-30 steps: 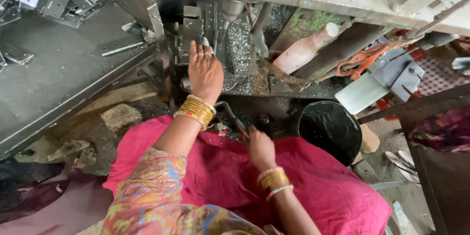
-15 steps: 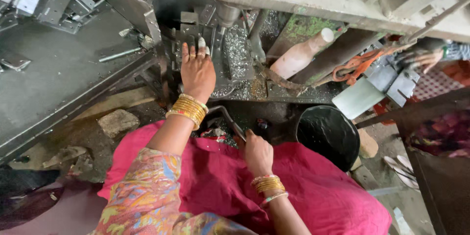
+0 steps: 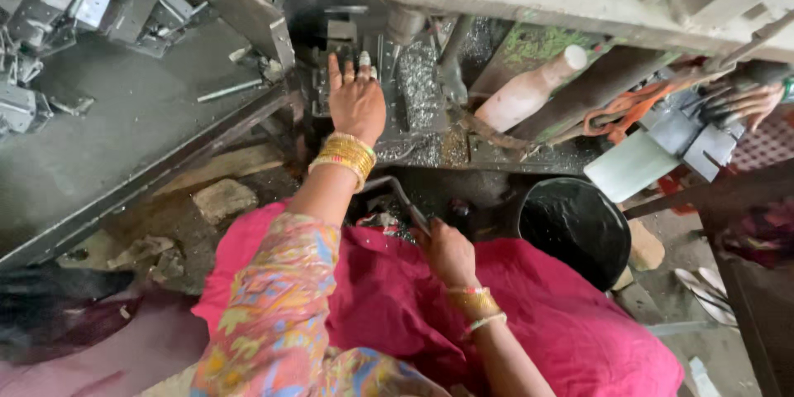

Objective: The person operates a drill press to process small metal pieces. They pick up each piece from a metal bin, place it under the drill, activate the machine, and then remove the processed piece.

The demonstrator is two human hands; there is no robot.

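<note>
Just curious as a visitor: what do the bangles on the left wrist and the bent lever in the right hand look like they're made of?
Bangles: probably gold-toned metal, shiny yellow, ribbed. Bent lever: seemingly bare steel, dull grey; the right hand grasps it.

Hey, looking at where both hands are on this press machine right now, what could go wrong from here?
1. The left hand lies flat on the press bed, fingers right at the die block; if the tool came down, they could be crushed.
2. The right hand grips the metal lever while the left is in the work zone, so an accidental pull looks risky.
3. The gold bangles and loose pink cloth sit close to the machine and might snag.
</note>
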